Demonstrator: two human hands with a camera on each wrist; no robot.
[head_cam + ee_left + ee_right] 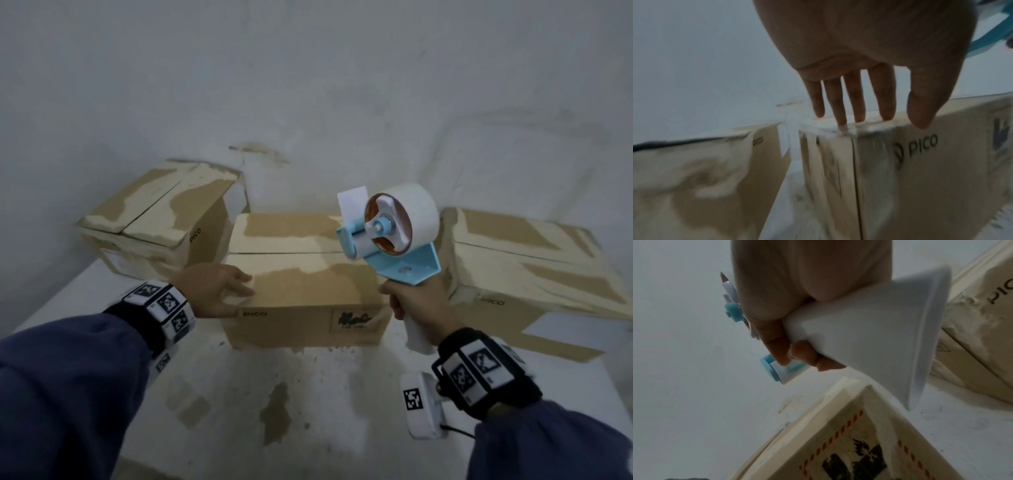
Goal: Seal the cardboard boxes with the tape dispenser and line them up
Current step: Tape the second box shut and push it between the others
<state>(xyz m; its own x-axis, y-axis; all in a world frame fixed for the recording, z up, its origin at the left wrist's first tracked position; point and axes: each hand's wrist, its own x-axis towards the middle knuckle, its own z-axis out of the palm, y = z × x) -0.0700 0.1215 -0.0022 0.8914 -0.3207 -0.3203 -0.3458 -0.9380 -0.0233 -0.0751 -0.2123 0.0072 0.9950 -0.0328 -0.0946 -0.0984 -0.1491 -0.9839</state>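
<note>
Cardboard boxes, three, brown, worn pale in patches, standing on a white surface (pixel 308 394) against a white wall (pixel 308 68).

Middle box (pixel 301 284): the landmark. Printed "PICO" on its near face, with a dark label at that face's right end. Top flaps are down; a seam shows along the top.

Left box (pixel 154 226): behind and to the left of the middle box, turned at an angle, close to it; whether the two touch is hard to say from here.

Right box (pixel 534 270): to the right of the middle box, set slightly apart, also marked "PICO".

Tape dispenser (pixel 394 233): pale blue frame, white handle, white roll, a short loose end of tape standing up. Held in the air above the right end of the middle box.

Right hand (pixel 418 308): fingers wrapped tight round the dispenser's white handle.

Left hand (pixel 215 287): fingers (pixel 855 97) straight and slightly spread, tips pressing on the top left corner of the middle box, gripping nothing.

Both wrists carry black bands with square printed markers; sleeves are dark blue.
</note>
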